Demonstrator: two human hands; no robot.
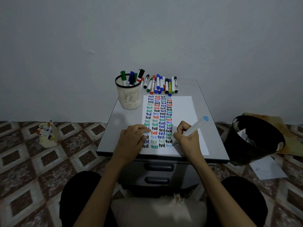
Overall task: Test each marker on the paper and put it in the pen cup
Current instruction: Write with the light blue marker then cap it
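Pale marker (196, 127) with light blue end, tilted, tip down on paper (185, 108), bottom of last "test" column. Held in right hand (186, 137), fingers curled round it. Left hand (132, 138) pressing paper's left edge, fingers lightly bent. Cup (130, 99) behind.

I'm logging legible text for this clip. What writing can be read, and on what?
"test": handwritten over and over on the paper, in blue, red, black and green.
Printed labels on the loose markers and those in the pen cup: too blurred to read.
Marks on the floor sheet: too small to read.
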